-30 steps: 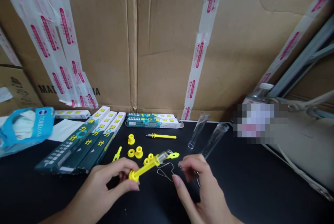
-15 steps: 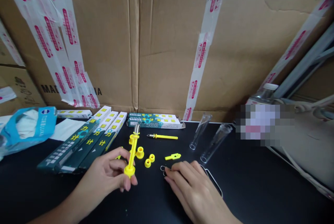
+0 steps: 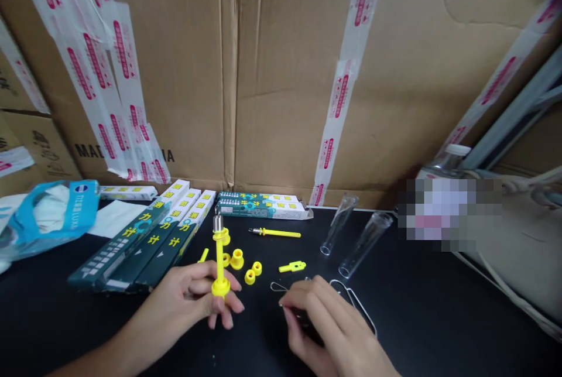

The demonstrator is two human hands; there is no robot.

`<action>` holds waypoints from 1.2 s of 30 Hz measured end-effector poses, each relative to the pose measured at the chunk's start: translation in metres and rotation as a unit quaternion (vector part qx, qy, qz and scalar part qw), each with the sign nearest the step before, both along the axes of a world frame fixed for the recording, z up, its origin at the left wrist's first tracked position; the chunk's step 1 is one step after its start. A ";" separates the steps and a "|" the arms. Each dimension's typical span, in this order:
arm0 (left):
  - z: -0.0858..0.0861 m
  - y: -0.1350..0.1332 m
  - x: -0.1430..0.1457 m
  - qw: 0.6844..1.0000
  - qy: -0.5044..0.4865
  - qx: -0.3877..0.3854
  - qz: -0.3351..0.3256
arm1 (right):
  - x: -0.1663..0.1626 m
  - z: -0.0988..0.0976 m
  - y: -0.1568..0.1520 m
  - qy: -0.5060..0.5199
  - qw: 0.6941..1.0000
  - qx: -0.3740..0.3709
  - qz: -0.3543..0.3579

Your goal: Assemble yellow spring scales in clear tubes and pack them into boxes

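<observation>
My left hand (image 3: 193,301) holds a yellow plastic rod (image 3: 219,260) upright by its flanged lower end; a small metal piece tops the rod. My right hand (image 3: 322,321) rests curled on the black table (image 3: 439,318), fingertips pinched over thin wire hooks (image 3: 351,301) that lie there; what sits under the fingers is hidden. Small yellow caps (image 3: 246,266) and a yellow clip (image 3: 293,266) lie just beyond both hands. A second yellow rod (image 3: 276,232) lies flat further back.
Long green and white boxes (image 3: 149,239) lie at the left, with two more (image 3: 259,204) against the taped cardboard wall (image 3: 281,72). Two clear tubes (image 3: 351,236) lie at the right. A blue and white bag (image 3: 48,216) sits far left. A beige cloth item (image 3: 518,248) lies right.
My left hand swung the yellow rod from lying slantwise to standing upright. My right hand dropped to the table and curled over the wire hooks.
</observation>
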State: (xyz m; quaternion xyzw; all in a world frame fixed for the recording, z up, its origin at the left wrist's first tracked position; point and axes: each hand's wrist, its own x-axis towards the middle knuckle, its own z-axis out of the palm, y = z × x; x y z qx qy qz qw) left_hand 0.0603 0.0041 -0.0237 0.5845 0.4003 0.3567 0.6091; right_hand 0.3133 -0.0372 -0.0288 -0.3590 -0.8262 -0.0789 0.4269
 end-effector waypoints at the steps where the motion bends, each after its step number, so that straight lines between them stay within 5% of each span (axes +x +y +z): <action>1: -0.001 0.001 0.000 1.000 -0.003 0.009 -0.004 | -0.001 0.000 -0.001 0.050 0.998 -0.039 0.017; 4: -0.004 0.003 -0.002 0.999 -0.003 0.032 0.003 | -0.005 -0.001 -0.006 0.165 0.964 -0.202 0.049; 8: -0.005 0.003 -0.002 0.998 0.017 0.064 0.021 | -0.015 -0.003 -0.010 0.247 0.879 -0.399 0.087; 12: -0.005 -0.005 0.009 0.995 0.024 0.081 0.050 | -0.026 -0.011 -0.007 0.305 0.789 -0.518 0.129; 27: -0.001 -0.022 0.027 0.982 0.082 0.168 0.013 | -0.033 -0.012 0.003 0.329 0.664 -0.616 0.267; 36: 0.004 -0.014 0.024 0.992 0.036 0.110 0.041 | -0.033 -0.009 0.002 0.322 0.641 -0.652 0.245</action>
